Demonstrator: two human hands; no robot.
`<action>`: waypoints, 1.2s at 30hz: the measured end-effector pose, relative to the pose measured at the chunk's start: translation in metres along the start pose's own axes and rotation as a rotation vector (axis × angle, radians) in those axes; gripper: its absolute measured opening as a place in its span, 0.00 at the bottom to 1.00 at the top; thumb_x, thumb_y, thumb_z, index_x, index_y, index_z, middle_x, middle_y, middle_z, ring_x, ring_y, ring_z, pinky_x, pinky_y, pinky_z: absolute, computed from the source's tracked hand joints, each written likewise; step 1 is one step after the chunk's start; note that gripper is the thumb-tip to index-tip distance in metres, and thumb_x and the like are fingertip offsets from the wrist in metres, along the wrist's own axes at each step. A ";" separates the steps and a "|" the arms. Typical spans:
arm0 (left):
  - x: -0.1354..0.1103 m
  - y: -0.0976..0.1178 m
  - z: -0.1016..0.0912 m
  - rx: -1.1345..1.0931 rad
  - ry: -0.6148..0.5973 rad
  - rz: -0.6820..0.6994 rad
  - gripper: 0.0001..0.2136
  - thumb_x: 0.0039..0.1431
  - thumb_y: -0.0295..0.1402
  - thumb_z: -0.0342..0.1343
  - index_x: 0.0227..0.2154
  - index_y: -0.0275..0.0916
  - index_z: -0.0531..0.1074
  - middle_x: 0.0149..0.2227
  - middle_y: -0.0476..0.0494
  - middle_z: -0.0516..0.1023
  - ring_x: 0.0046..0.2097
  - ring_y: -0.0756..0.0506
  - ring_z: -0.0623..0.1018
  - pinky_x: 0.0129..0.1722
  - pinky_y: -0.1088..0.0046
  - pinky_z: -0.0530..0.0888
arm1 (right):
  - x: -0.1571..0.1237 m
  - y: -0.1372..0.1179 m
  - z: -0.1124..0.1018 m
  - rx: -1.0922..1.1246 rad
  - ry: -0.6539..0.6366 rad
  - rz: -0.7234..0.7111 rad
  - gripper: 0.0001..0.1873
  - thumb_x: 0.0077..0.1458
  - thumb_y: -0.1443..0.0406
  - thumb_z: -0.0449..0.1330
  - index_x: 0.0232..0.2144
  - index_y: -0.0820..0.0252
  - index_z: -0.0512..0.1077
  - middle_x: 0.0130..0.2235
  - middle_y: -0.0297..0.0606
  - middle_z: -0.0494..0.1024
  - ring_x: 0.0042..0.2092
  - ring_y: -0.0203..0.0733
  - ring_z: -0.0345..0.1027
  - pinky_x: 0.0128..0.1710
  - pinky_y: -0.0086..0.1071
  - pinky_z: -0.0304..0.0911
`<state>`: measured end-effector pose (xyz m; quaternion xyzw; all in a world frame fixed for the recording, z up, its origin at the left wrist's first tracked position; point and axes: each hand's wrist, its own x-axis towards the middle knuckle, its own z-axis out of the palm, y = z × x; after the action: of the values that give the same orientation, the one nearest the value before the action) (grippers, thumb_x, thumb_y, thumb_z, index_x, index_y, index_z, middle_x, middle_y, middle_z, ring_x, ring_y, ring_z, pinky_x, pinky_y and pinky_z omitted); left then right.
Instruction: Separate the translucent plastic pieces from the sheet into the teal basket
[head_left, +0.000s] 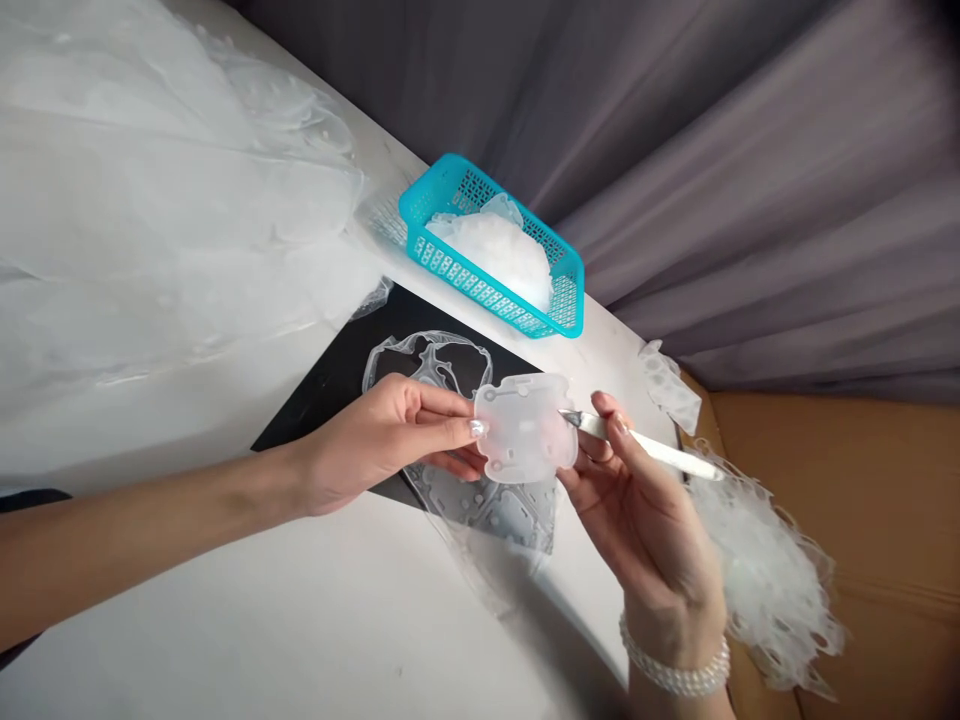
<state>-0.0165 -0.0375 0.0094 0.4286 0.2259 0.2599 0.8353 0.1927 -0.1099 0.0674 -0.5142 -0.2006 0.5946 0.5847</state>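
Between my hands is a translucent, frosted silicone piece (525, 425) with a wavy outline and small raised details. My left hand (397, 435) pinches its left edge between thumb and fingers. My right hand (645, 500) grips a white-handled craft knife (664, 448), its pointed tip at the piece's right edge. Some right fingers reach under that edge, supporting it from below. Beneath lies a black mat (322, 385), carrying a clear cut-out sheet frame (427, 350) and a sheet with shaped outlines (480, 510), both partly covered by my left hand and the piece.
A blue perforated basket (480, 280) holding white translucent pieces stands behind the mat. A big heap of translucent sheets (172, 200) covers the left of the white table (337, 620). Translucent scraps (772, 580) hang by a cardboard box (847, 500) at right. Another scrap (671, 385) lies near the grey curtain (750, 200).
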 end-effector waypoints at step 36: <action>-0.006 0.008 0.000 -0.081 0.029 -0.091 0.07 0.62 0.34 0.60 0.33 0.39 0.81 0.28 0.48 0.83 0.28 0.49 0.83 0.26 0.83 0.78 | -0.004 -0.009 0.005 -0.132 -0.138 0.020 0.06 0.59 0.62 0.63 0.39 0.52 0.79 0.38 0.34 0.83 0.28 0.33 0.79 0.18 0.15 0.66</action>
<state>-0.0230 -0.0373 0.0169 0.3799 0.2468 0.2367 0.8595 0.1917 -0.1096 0.0787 -0.5115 -0.2741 0.6197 0.5284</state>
